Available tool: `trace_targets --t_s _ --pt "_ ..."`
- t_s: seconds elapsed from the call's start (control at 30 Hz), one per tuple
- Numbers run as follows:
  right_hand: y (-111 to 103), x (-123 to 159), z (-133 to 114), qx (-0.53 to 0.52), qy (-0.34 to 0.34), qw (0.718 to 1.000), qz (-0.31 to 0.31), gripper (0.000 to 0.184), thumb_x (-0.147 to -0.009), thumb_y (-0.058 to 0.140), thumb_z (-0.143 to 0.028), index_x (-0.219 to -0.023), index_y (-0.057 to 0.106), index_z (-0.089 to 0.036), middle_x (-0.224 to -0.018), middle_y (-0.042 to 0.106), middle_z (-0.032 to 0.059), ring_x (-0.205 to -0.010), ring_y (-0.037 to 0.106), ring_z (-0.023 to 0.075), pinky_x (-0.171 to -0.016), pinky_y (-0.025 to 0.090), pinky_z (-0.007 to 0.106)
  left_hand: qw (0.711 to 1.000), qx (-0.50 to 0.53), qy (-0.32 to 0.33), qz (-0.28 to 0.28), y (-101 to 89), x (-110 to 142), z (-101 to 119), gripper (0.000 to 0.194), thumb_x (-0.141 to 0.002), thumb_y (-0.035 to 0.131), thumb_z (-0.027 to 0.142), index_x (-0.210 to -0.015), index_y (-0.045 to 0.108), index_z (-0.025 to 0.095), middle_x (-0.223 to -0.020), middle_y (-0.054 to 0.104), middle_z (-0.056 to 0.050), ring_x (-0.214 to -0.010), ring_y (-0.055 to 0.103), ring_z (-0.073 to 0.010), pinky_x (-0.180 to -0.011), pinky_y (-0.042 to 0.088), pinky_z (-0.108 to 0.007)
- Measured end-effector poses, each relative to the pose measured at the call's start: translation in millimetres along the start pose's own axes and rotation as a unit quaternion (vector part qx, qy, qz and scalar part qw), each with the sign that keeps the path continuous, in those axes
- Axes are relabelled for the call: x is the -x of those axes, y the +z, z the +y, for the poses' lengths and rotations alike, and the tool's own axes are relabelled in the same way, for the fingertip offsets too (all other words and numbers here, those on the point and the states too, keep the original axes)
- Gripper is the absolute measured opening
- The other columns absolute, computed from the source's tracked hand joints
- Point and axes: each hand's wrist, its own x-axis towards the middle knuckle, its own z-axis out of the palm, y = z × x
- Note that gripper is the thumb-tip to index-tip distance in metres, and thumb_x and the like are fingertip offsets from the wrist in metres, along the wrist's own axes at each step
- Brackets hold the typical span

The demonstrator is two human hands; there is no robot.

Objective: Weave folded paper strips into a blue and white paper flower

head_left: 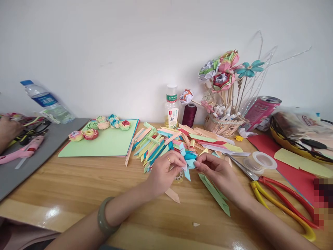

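My left hand and my right hand meet over the wooden table, both pinching a small blue folded paper piece between their fingertips. The left hand wears a ring, and a green bangle sits on that wrist. Just behind the hands lies a heap of folded coloured paper strips. A green folded strip lies under my right wrist and a tan one lies below my left hand.
Small paper flowers rest on a green sheet. Red-and-yellow scissors, a tape roll, a basket of paper flowers, a thread spool and a bottle stand right. Another person's hand and a pink glue gun are far left.
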Motion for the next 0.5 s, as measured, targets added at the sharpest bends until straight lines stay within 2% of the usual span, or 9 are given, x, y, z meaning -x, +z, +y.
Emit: trace_targets --t_s 0.13,0.23,0.3,0.5 --pt "-1.8 0.0 0.3 0.047 -0.044 0.998 0.01 0.02 -0.081 0.048 -0.036 -0.072 0.052 -0.019 -0.068 0.051 -0.0001 -0.064 0.047 0.0144 -0.058 0.038 0.026 1.0 0.014 -0.009 0.003 0.6 -1.0 -1.4 0.01 -0.076 0.053 0.01 -0.069 0.051 0.017 -0.076 0.058 -0.003 -0.076 0.056 -0.012 -0.069 0.046 -0.027" --pt "-2.7 0.4 -0.8 0.109 -0.108 0.987 0.045 0.016 -0.082 0.048 -0.032 -0.073 0.053 -0.02 -0.085 0.054 0.0039 -0.083 0.05 0.0186 -0.072 0.038 0.03 0.999 0.032 -0.019 0.005 0.5 -1.5 -3.5 0.008 -0.075 0.055 0.012 -0.069 0.051 0.016 -0.076 0.057 -0.003 -0.076 0.056 -0.0128 -0.067 0.046 -0.027" --pt "-2.5 1.0 -1.0 0.121 -0.126 0.983 0.059 0.015 -0.083 0.048 -0.03 -0.072 0.053 -0.02 -0.095 0.054 0.0053 -0.094 0.048 0.0205 -0.079 0.037 0.032 0.998 0.053 -0.031 0.003 0.5 -1.6 -4.5 0.008 -0.075 0.056 0.014 -0.069 0.05 0.016 -0.075 0.056 -0.003 -0.075 0.056 -0.0127 -0.065 0.046 -0.026" --pt "-0.5 3.1 1.4 0.055 -0.067 0.996 0.023 0.017 -0.084 0.045 -0.032 -0.074 0.051 -0.02 -0.097 0.057 0.0056 -0.085 0.054 0.0189 -0.073 0.04 0.031 0.993 0.091 -0.076 0.009 1.2 -1.7 -4.8 0.008 -0.075 0.056 0.016 -0.071 0.049 0.016 -0.076 0.053 -0.002 -0.075 0.053 -0.0116 -0.064 0.045 -0.024"
